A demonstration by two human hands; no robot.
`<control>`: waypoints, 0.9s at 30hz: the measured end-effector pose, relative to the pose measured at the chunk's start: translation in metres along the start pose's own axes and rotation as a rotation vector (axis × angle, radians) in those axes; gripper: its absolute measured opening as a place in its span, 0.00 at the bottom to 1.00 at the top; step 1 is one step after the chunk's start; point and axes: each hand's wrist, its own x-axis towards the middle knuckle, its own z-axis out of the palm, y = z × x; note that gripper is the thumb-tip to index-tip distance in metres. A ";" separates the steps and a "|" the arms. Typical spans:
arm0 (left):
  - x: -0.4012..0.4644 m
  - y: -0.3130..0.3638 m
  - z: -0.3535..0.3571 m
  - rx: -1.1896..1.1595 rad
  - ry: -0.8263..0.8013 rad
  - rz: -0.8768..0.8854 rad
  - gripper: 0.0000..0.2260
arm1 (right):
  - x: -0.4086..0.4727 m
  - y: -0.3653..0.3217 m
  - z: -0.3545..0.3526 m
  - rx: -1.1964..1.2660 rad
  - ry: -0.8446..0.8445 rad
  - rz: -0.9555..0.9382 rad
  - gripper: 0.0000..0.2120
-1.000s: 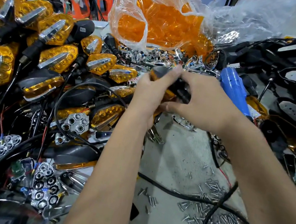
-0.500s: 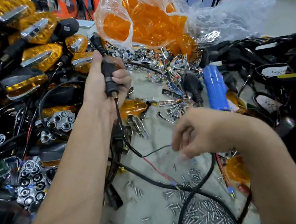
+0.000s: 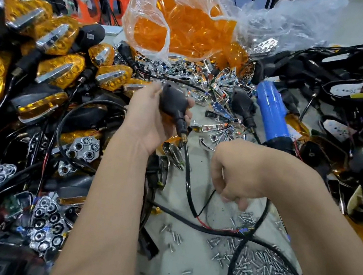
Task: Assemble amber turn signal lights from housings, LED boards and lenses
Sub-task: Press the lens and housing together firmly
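Note:
My left hand (image 3: 152, 118) grips a black turn signal housing (image 3: 172, 104) above the table's middle, its ribbed stem pointing down and right. A black sleeved cable (image 3: 189, 181) runs from the stem down to thin red and black wires. My right hand (image 3: 236, 174) is curled and pinches the thin black wire (image 3: 210, 196) just below the housing. Finished amber lights (image 3: 60, 70) are heaped at the left. A clear bag of amber lenses (image 3: 181, 28) stands at the back. Silver LED reflector boards (image 3: 82, 148) lie at the lower left.
Loose screws (image 3: 257, 270) cover the grey table at the lower right. A blue-handled tool (image 3: 272, 113) lies right of centre beside chrome trim pieces (image 3: 217, 112). Black housings and cables (image 3: 356, 77) crowd the right side. A black cable loop (image 3: 238, 253) crosses the screws.
A second ago both hands held the housing together. My right hand has since dropped down along the cable to the thin wires, and my left hand alone holds the housing.

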 end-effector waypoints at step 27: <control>0.014 -0.032 0.013 0.498 0.008 0.061 0.20 | 0.061 0.038 -0.015 1.223 0.722 -0.558 0.04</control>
